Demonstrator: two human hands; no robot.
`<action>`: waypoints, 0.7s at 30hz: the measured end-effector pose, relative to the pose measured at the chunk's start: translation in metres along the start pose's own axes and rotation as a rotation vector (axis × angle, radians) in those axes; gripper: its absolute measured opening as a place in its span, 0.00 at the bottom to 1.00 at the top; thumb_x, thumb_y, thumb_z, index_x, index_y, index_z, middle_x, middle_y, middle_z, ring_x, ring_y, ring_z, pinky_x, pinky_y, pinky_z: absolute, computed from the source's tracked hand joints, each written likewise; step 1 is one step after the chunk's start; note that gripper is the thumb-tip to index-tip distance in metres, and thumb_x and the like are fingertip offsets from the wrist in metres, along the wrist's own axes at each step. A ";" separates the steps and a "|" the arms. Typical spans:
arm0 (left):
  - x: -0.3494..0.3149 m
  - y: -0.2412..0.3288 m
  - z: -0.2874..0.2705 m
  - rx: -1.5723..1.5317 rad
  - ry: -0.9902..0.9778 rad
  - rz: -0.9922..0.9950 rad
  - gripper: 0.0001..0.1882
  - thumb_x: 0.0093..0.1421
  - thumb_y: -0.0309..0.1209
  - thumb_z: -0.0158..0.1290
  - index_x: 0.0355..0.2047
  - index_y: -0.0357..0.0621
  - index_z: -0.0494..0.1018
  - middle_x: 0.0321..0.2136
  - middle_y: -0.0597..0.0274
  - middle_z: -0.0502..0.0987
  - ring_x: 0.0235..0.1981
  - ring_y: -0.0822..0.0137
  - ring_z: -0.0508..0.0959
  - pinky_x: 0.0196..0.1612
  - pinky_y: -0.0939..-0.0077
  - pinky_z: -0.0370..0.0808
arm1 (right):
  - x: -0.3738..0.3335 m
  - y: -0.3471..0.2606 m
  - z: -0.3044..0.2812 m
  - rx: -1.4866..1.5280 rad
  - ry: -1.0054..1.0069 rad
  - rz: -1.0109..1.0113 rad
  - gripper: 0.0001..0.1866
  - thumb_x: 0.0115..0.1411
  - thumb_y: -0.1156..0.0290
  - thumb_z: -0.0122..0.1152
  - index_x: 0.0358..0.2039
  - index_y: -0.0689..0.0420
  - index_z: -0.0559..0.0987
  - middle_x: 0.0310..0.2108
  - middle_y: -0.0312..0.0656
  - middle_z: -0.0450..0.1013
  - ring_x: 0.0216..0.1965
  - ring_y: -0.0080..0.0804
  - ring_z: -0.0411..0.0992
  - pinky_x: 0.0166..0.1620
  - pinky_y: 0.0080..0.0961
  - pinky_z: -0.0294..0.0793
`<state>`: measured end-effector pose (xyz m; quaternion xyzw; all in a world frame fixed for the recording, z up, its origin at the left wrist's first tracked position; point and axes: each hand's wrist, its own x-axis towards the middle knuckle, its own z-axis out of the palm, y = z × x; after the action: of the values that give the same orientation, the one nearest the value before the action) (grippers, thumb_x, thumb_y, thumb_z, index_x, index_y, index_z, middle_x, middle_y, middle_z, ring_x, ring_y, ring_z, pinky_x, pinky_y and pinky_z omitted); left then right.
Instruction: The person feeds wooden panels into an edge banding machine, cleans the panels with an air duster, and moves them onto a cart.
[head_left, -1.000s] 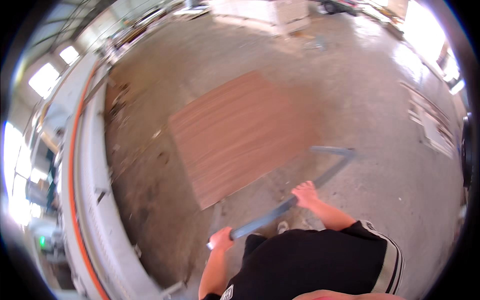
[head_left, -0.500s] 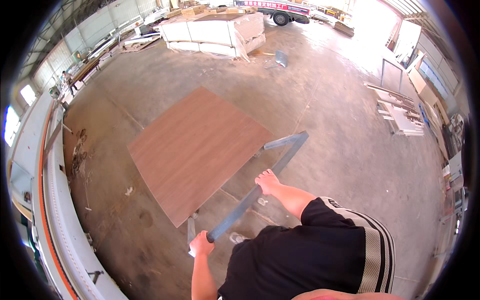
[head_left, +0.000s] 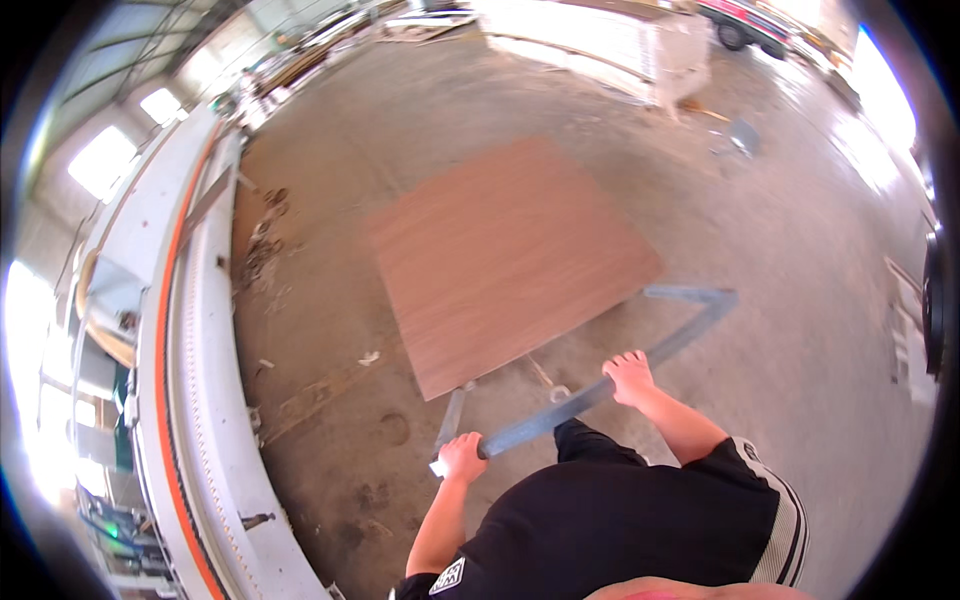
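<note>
Since the earlier frame the view has swung left, so the large reddish-brown flat wooden panel (head_left: 510, 255) now sits in the middle of the picture instead of toward the left, and the long white machine bed with an orange stripe (head_left: 190, 400) fills more of the left side; both hands have stayed on the same bar. At the left, the left hand (head_left: 462, 457) is clenched around the near end of the grey-blue metal handle bar of a low cart (head_left: 600, 388), with its forearm rising straight from the lower edge. Further right, the right hand (head_left: 631, 376) grips the same bar further along and higher in the picture, fingers curled over its top, with that arm bent and coming from a black short sleeve with white stripes (head_left: 770, 505). From the left hand the bar runs diagonally up and right to a bent corner at the far right, where it turns back toward the panel. Lying flat just beyond the hands, the panel nearly touches the bar with its near edge and seems to rest on the cart frame, though most of that frame is hidden. Around it spreads a grey, dusty concrete floor (head_left: 800, 250). Pale stacked boards (head_left: 600, 45) stand at the far top.
</note>
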<state>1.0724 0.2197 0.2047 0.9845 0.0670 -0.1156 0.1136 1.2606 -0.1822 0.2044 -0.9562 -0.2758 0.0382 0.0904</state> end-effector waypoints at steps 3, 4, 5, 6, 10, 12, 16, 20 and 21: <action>0.059 -0.035 -0.032 -0.004 -0.097 -0.019 0.20 0.48 0.37 0.62 0.43 0.56 0.74 0.43 0.64 0.80 0.49 0.58 0.78 0.50 0.58 0.71 | 0.082 -0.006 0.002 -0.025 -0.121 0.000 0.17 0.45 0.69 0.67 0.38 0.43 0.79 0.38 0.36 0.76 0.47 0.40 0.72 0.55 0.42 0.61; 0.084 -0.047 -0.041 0.003 -0.127 -0.033 0.19 0.47 0.36 0.62 0.42 0.57 0.74 0.44 0.64 0.79 0.50 0.58 0.78 0.51 0.58 0.71 | 0.112 -0.008 0.002 -0.037 -0.160 0.006 0.16 0.46 0.68 0.67 0.38 0.43 0.79 0.38 0.36 0.76 0.47 0.39 0.72 0.55 0.42 0.61; 0.110 -0.054 -0.048 -0.002 -0.157 -0.035 0.19 0.47 0.36 0.62 0.41 0.57 0.74 0.44 0.64 0.79 0.51 0.58 0.77 0.51 0.58 0.70 | 0.138 -0.007 0.003 -0.033 -0.164 -0.003 0.16 0.47 0.68 0.66 0.38 0.43 0.79 0.38 0.36 0.76 0.47 0.39 0.73 0.55 0.42 0.61; 0.133 -0.065 -0.057 0.045 -0.120 -0.072 0.19 0.47 0.35 0.62 0.41 0.57 0.75 0.44 0.63 0.79 0.51 0.57 0.76 0.52 0.58 0.69 | 0.163 -0.010 0.005 -0.027 -0.167 -0.012 0.15 0.47 0.68 0.66 0.39 0.43 0.78 0.38 0.36 0.76 0.47 0.39 0.73 0.55 0.42 0.61; 0.223 -0.091 -0.081 0.062 0.070 -0.216 0.19 0.46 0.34 0.63 0.40 0.57 0.75 0.42 0.63 0.77 0.50 0.56 0.74 0.54 0.58 0.66 | 0.275 -0.007 0.007 -0.047 -0.188 -0.018 0.14 0.48 0.68 0.65 0.38 0.44 0.78 0.39 0.36 0.77 0.47 0.39 0.73 0.53 0.41 0.62; 0.269 -0.103 -0.092 0.049 0.167 -0.233 0.18 0.46 0.32 0.62 0.40 0.56 0.75 0.39 0.63 0.76 0.47 0.56 0.74 0.53 0.58 0.66 | 0.323 -0.003 0.007 -0.044 -0.160 -0.019 0.14 0.48 0.68 0.65 0.37 0.45 0.78 0.38 0.36 0.76 0.46 0.40 0.73 0.53 0.40 0.62; 0.355 -0.148 -0.118 0.066 0.231 -0.152 0.18 0.44 0.32 0.62 0.39 0.56 0.74 0.38 0.63 0.75 0.46 0.57 0.74 0.51 0.58 0.66 | 0.421 -0.001 0.000 0.030 -0.062 -0.074 0.14 0.46 0.68 0.66 0.36 0.45 0.78 0.38 0.37 0.76 0.46 0.40 0.73 0.53 0.40 0.63; 0.445 -0.178 -0.146 0.026 0.351 -0.039 0.19 0.43 0.33 0.61 0.38 0.55 0.73 0.36 0.63 0.74 0.44 0.57 0.73 0.49 0.57 0.65 | 0.519 0.006 -0.007 -0.004 -0.044 -0.058 0.14 0.46 0.68 0.67 0.36 0.45 0.78 0.38 0.37 0.76 0.46 0.40 0.73 0.54 0.40 0.63; 0.467 -0.185 -0.154 0.014 0.358 -0.032 0.19 0.43 0.33 0.60 0.38 0.55 0.73 0.35 0.64 0.74 0.44 0.57 0.73 0.49 0.57 0.65 | 0.543 0.007 -0.009 -0.019 -0.080 -0.037 0.15 0.46 0.68 0.67 0.36 0.45 0.78 0.38 0.37 0.76 0.46 0.41 0.72 0.54 0.40 0.63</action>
<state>1.5260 0.4845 0.1981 0.9889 0.1010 0.0591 0.0913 1.7246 0.1006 0.1987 -0.9495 -0.2972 0.0720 0.0710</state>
